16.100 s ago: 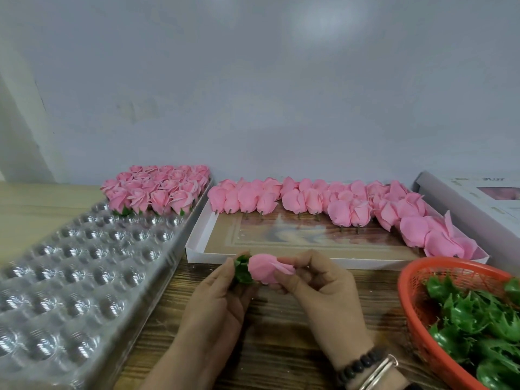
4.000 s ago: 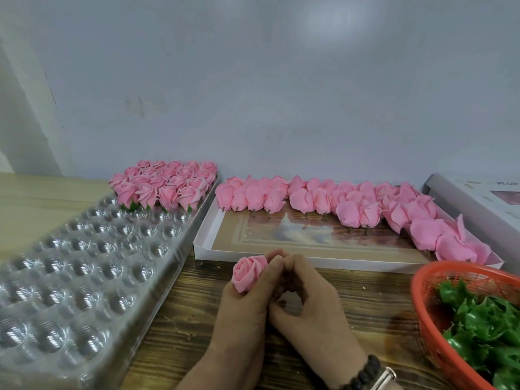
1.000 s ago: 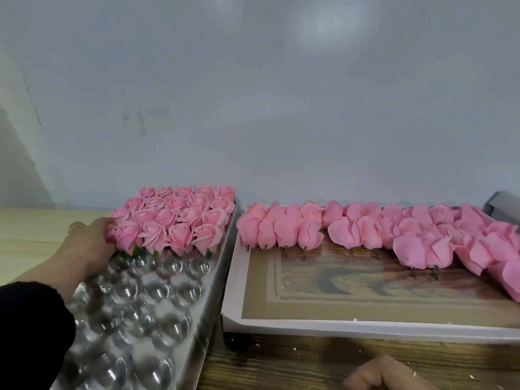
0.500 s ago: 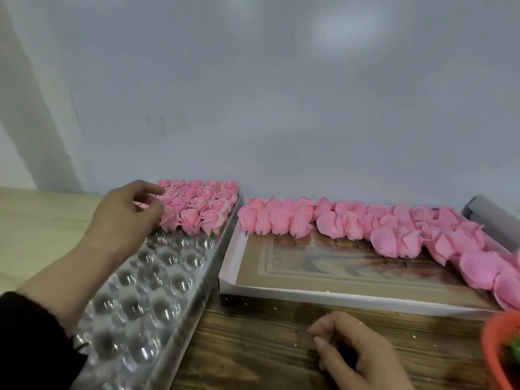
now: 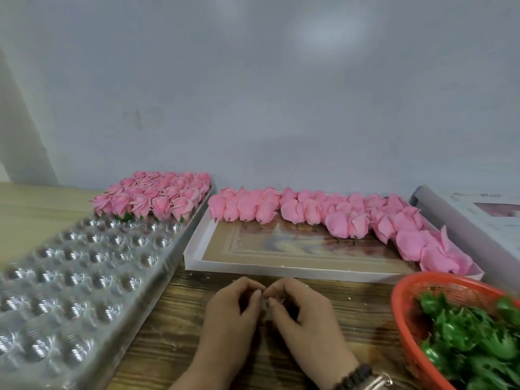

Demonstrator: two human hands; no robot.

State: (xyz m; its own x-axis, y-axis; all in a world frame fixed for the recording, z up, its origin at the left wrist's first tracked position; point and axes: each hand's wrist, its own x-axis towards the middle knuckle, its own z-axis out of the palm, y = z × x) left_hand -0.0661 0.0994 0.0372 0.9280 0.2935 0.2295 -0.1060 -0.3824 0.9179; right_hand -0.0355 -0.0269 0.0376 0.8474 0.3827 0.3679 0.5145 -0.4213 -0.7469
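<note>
My left hand point(image 5: 230, 313) and my right hand point(image 5: 304, 316) meet over the wooden table point(image 5: 174, 342), fingers curled and fingertips touching. Between the fingertips sits a small greyish piece point(image 5: 265, 305), too blurred to identify. Finished pink roses point(image 5: 157, 195) fill the far rows of the clear plastic cell tray point(image 5: 73, 280) on the left. Loose pink rose heads point(image 5: 323, 212) lie along the back and right side of the white shallow box point(image 5: 253, 270). Green calyx pieces point(image 5: 464, 333) fill the orange basket point(image 5: 405, 327) at the right.
A white box lid point(image 5: 478, 218) lies at the far right beside the shallow box. A grey wall closes the back. A dark bead bracelet and a metal bangle point(image 5: 363, 377) circle my right wrist.
My left hand has come back from the roses at the far end of the cell tray and joined my right hand at the table's front. The view has tilted down and to the right.
</note>
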